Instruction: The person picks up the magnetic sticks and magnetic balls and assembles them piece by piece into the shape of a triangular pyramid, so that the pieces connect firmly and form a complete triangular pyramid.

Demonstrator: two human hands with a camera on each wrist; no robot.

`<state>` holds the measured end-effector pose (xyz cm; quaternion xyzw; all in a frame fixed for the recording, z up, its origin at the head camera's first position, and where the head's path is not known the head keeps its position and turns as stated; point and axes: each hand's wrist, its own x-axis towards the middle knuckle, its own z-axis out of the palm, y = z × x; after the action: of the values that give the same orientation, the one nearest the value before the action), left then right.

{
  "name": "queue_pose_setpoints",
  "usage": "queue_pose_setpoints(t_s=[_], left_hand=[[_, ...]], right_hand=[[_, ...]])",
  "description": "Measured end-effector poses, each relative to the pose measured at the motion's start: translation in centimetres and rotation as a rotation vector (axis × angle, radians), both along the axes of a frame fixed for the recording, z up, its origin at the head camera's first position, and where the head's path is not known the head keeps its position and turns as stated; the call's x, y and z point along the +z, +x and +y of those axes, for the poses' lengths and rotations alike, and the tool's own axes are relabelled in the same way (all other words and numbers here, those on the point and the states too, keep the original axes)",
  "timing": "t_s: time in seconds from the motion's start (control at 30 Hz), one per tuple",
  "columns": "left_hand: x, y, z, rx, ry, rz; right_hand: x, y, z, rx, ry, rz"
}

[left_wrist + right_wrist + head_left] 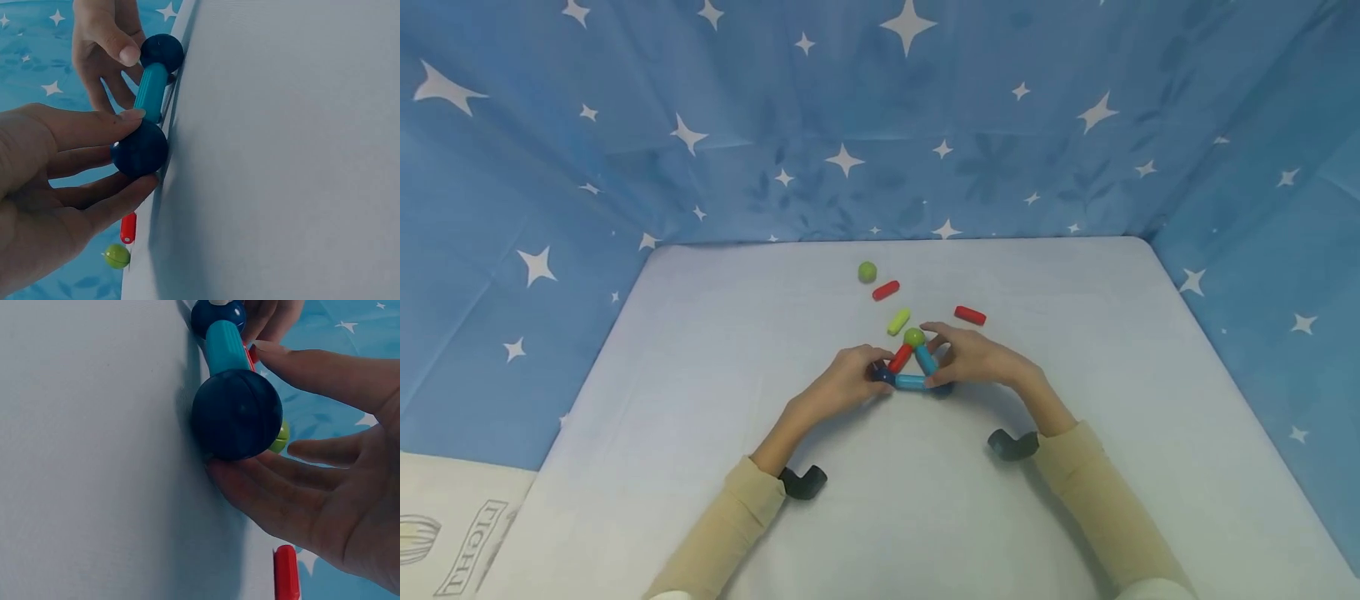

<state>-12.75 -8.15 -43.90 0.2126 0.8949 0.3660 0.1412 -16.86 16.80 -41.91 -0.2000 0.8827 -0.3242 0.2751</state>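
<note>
In the head view, a triangle of toy building sticks and balls lies on the table. Its corners are a green ball [913,337] and two dark blue balls; a red stick [900,358], a blue stick [927,360] and a light blue stick [912,382] join them. My left hand [852,377] pinches the left dark blue ball [141,150] between thumb and fingers. Around the right dark blue ball [237,414] curl the fingers of my right hand [973,356]; its thumb lies near the adjoining stick. The right hand partly hides that corner in the head view.
Beyond the triangle lie a loose green ball [867,272], a red stick [886,290], a yellow-green stick [898,322] and another red stick [970,315]. A white table [730,308] carries everything. Blue star-patterned curtains [880,108] surround it at the back and sides.
</note>
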Motion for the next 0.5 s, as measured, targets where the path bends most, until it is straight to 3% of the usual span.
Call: queue_pose_setpoints(t_s=[0.27,0.5], left_hand=[[-0.5,-0.8,0.9,-0.008,-0.002,0.017],[-0.3,-1.8,1.1,-0.017,0.004,0.024]], right_hand=[[0.0,-0.2,0.6,0.072,0.048,0.022],[-0.1,-0.2,1.2,0.055,0.067,0.046]])
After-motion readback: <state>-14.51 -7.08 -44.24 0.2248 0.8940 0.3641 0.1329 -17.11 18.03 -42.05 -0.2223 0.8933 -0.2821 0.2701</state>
